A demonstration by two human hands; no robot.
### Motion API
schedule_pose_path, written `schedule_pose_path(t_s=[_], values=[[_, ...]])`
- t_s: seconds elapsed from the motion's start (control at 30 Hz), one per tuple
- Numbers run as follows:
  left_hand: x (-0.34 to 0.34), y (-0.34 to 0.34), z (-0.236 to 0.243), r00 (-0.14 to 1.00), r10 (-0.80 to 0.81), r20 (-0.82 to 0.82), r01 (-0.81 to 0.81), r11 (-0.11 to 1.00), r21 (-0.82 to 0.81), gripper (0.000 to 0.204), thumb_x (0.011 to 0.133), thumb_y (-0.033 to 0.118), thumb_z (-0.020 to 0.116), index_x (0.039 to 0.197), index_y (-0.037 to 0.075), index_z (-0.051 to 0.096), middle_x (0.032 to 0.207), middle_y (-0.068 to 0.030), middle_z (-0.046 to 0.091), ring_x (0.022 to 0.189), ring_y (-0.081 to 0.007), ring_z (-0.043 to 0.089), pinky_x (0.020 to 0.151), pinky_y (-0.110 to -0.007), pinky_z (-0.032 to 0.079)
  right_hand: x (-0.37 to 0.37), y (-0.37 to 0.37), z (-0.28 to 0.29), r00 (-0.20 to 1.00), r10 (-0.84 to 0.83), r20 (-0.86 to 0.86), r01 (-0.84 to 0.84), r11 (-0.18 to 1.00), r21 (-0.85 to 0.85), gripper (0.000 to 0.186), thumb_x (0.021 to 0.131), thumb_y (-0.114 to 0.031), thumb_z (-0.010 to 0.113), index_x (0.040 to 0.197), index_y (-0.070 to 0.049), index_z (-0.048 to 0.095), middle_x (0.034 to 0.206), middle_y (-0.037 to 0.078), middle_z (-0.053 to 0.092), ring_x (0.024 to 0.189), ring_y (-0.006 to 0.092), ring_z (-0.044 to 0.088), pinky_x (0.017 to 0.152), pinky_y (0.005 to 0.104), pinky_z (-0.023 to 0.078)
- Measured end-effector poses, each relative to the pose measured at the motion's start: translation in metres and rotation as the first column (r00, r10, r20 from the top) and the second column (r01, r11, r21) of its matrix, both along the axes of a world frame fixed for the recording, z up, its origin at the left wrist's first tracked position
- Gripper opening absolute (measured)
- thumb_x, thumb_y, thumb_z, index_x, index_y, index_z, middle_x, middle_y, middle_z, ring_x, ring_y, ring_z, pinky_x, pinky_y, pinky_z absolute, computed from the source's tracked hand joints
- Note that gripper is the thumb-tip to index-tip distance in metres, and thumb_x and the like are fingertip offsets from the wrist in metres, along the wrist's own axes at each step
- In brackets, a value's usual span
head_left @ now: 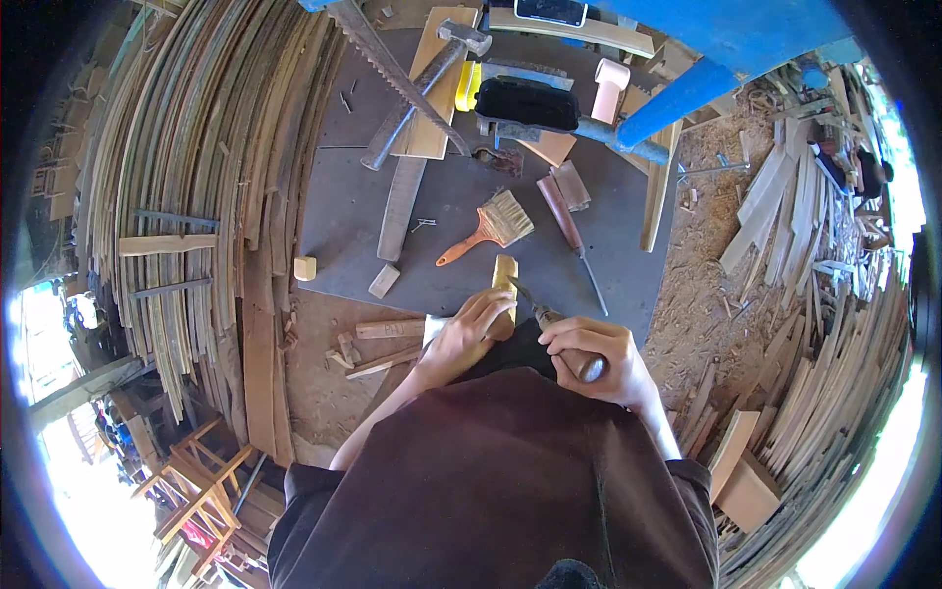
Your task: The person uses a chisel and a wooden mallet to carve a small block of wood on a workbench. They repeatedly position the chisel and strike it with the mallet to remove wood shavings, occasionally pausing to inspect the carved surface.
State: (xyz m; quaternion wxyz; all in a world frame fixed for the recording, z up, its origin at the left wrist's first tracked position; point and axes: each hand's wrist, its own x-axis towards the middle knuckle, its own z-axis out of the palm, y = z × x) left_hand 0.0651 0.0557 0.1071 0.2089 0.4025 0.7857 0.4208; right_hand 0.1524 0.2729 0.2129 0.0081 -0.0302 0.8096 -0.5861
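My left hand (461, 340) is closed on a small pale wooden piece (505, 277), steadying it at the near edge of the dark table (392, 253). In my right hand (601, 355) is a carving tool with a rounded wooden handle (550, 317), its fingers wrapped round the handle. The tool's metal blade points toward the wooden piece and its tip lies at or very near that piece's right side; whether it cuts in cannot be told. Just beyond lies a flat paintbrush (502, 220) with a wooden handle. A dark red-handled tool with a thin metal shaft (563, 216) rests to the right.
A hammer (461, 37), a toothed saw blade (365, 41), a black tray (527, 105) and a pink pipe fitting (610, 79) lie at the far side. Small wooden blocks (384, 282) and nails (424, 223) sit at left. Stacked planks (196, 147) flank the table.
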Motion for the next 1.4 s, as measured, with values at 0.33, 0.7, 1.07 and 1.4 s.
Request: schedule_pose_path(t_s=[0.33, 0.7, 1.07, 1.4], values=[[0.003, 0.0, -0.001, 0.996, 0.054, -0.067, -0.056, 0.998, -0.025, 0.06, 0.063, -0.008, 0.07, 0.118, 0.007, 0.051, 0.119, -0.0101, 0.055, 0.114, -0.0326, 0.054, 0.093, -0.041, 0.05, -0.001, -0.006, 0.0, 0.997, 0.064, -0.042, -0.065, 0.998, -0.02, 0.021, 0.071, 0.005, 0.07, 0.088, -0.004, 0.062, 0.098, 0.009, 0.068, 0.09, 0.0268, 0.068, 0.08, 0.0343, 0.054], [0.008, 0.001, -0.003, 0.994, 0.078, -0.074, -0.083, 0.995, -0.06, 0.065, 0.061, -0.007, 0.073, 0.119, 0.008, 0.048, 0.123, -0.01, 0.051, 0.112, -0.0344, 0.052, 0.093, -0.043, 0.049, 0.001, -0.003, -0.002, 0.994, 0.074, -0.077, -0.073, 0.997, 0.017, 0.027, 0.066, 0.001, 0.074, 0.091, -0.006, 0.063, 0.097, 0.008, 0.067, 0.085, 0.0289, 0.068, 0.073, 0.0355, 0.055], [0.01, -0.001, -0.01, 0.992, 0.097, -0.08, -0.1, 0.994, -0.033, 0.066, 0.06, -0.006, 0.075, 0.118, 0.008, 0.049, 0.123, -0.0105, 0.05, 0.113, -0.0342, 0.052, 0.093, -0.043, 0.048, -0.004, -0.007, 0.002, 0.994, 0.095, -0.052, -0.092, 0.994, 0.059, 0.022, 0.069, 0.003, 0.072, 0.086, -0.005, 0.062, 0.095, 0.007, 0.068, 0.085, 0.0264, 0.069, 0.075, 0.0339, 0.055], [0.01, -0.002, -0.01, 0.99, 0.103, -0.091, -0.107, 0.993, -0.045, 0.065, 0.06, -0.004, 0.075, 0.119, 0.008, 0.05, 0.113, -0.0099, 0.052, 0.108, -0.0329, 0.054, 0.09, -0.042, 0.05, -0.01, -0.01, -0.008, 0.996, 0.075, -0.053, -0.074, 0.997, 0.033, 0.023, 0.069, 0.004, 0.071, 0.089, -0.004, 0.062, 0.093, 0.009, 0.068, 0.088, 0.0278, 0.068, 0.077, 0.0344, 0.055]])
